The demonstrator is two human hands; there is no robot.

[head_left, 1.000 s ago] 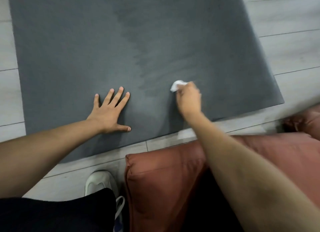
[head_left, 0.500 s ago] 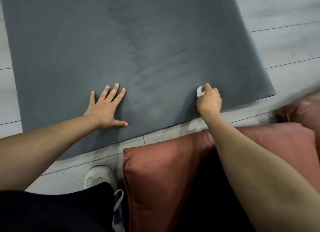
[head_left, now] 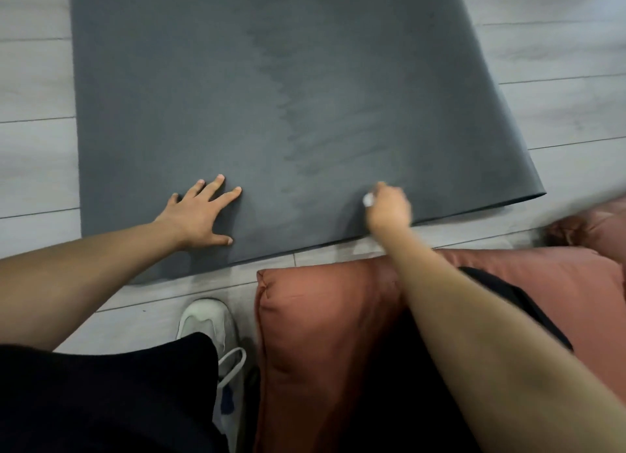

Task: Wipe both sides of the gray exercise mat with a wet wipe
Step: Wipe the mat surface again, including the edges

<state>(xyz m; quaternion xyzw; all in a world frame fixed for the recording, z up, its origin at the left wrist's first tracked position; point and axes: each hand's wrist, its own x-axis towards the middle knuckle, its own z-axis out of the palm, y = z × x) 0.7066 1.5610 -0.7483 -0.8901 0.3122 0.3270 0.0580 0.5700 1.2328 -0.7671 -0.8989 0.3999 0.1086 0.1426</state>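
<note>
Left hand (head_left: 200, 212), fingers spread flat, pins gray mat (head_left: 203, 80); right hand (head_left: 389, 208), blurred, seemingly bunches wipe (head_left: 368, 200) near edge.

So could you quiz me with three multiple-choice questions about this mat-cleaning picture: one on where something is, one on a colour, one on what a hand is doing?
1. Where does the left hand rest?
A. on the gray mat
B. on the cushion
C. on the shoe

2. What colour is the cushion?
A. blue
B. reddish-brown
C. green

3. What is the right hand doing?
A. lying flat and empty
B. gripping a white wipe
C. holding a bottle

Answers: 1 A, its fingers are spread flat on the mat; 2 B, the fabric is rust-toned; 3 B, white wipe shows at its curled fingers.
</note>
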